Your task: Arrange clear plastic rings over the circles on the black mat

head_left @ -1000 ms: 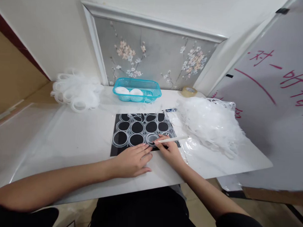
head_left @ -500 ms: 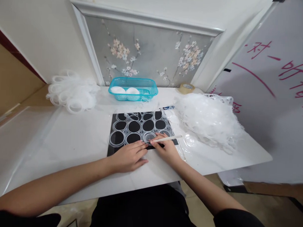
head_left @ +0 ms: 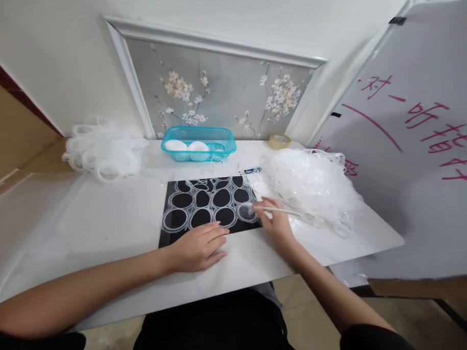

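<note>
The fingers of my right hand (head_left: pixel 276 225) pinch one thin white stick (head_left: pixel 284 211), tip at one clear ring (head_left: pixel 247 212) on the black mat (head_left: pixel 167 236) at its right edge; my left hand (head_left: pixel 197 248) lies flat, fingers loosely spread, on its near edge; I count two ring heaps (head_left: pixel 102 149) (head_left: pixel 312 185), one blue basket (head_left: pixel 198 143), one tape roll (head_left: pixel 279 141) on the white surface (head_left: pixel 101 221) below a floral panel (head_left: pixel 221 93).

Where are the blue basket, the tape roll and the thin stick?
blue basket (head_left: pixel 219 154): head view, front wall.
tape roll (head_left: pixel 279 141): head view, top face.
thin stick (head_left: pixel 288 211): head view, free shaft.
</note>
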The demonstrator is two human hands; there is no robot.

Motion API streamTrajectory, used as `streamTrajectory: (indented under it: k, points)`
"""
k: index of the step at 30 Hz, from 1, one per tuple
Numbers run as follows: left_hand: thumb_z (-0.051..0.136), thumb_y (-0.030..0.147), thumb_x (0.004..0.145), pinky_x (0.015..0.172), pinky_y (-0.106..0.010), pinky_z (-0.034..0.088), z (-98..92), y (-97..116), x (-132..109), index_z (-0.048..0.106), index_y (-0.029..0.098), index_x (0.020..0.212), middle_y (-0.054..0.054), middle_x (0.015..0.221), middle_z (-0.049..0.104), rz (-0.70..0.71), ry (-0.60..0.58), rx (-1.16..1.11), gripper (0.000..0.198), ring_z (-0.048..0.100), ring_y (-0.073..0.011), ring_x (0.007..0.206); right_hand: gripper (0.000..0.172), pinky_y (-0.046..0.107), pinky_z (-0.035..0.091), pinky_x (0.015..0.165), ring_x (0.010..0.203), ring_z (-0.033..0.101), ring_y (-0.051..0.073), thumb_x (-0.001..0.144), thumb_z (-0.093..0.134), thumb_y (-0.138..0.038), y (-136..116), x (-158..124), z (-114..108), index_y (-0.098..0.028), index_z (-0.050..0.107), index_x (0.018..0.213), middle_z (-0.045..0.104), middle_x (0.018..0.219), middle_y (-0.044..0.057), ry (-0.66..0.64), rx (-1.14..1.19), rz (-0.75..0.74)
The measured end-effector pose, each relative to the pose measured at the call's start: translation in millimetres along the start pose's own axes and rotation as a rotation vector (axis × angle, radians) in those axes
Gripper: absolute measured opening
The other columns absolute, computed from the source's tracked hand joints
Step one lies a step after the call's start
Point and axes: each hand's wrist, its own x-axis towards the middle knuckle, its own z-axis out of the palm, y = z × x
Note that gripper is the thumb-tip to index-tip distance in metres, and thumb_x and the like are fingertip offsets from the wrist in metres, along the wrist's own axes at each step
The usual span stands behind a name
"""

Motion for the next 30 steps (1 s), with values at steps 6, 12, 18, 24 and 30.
streamTrajectory:
  k: [6,12,18,24,30]
  points:
    - [0.044,0.044,0.093,0.102,-0.045,0.042,18.1,-1.1,37.2,0.056,0.004,0.115,-0.024,0.129,0.053,0.084,-0.087,0.102,0.047,0.051,-0.0331,0.121,0.03,0.033,0.049,0.079,0.088,0.065,0.022,0.089,0.048,-0.036,1.7,-23.9,13.6,-0.02,0.069,0.073,0.071,0.088,0.006,-0.158,0.242,0.124]
    - [0.038,0.044,0.095,0.099,-0.041,0.045,31.0,-7.2,47.3,0.058,0.006,0.109,-0.019,0.12,0.061,0.021,-0.077,0.107,0.045,0.056,-0.0293,0.115,0.028,0.036,0.045,0.093,0.088,0.065,0.021,0.089,0.051,-0.034,3.5,-17.2,10.4,-0.022,0.07,0.072,0.071,0.081,0.002,-0.167,0.261,0.099]
    - [0.038,0.042,0.095,0.098,-0.042,0.046,31.5,-6.8,45.4,0.058,0.006,0.109,-0.019,0.12,0.061,0.021,-0.067,0.096,0.043,0.056,-0.0298,0.115,0.026,0.038,0.042,0.098,0.087,0.066,0.02,0.088,0.052,-0.032,3.9,-17.5,11.1,-0.023,0.071,0.075,0.072,0.079,0.002,-0.17,0.255,0.084]
    - [0.039,0.041,0.095,0.101,-0.042,0.044,32.6,-6.6,46.0,0.057,0.007,0.111,-0.019,0.121,0.06,0.008,-0.062,0.06,0.042,0.056,-0.0273,0.116,0.022,0.04,0.041,0.1,0.093,0.066,0.022,0.087,0.054,-0.03,2.5,-18.0,12.5,-0.024,0.072,0.078,0.073,0.082,0.002,-0.17,0.226,0.083]
    - [0.041,0.042,0.094,0.102,-0.041,0.043,33.0,-7.9,45.8,0.056,0.007,0.111,-0.019,0.122,0.059,-0.013,-0.065,0.006,0.041,0.055,-0.0265,0.117,0.022,0.04,0.042,0.101,0.097,0.065,0.022,0.087,0.053,-0.031,5.5,-17.2,12.9,-0.025,0.072,0.078,0.073,0.083,0.002,-0.152,0.236,0.079]
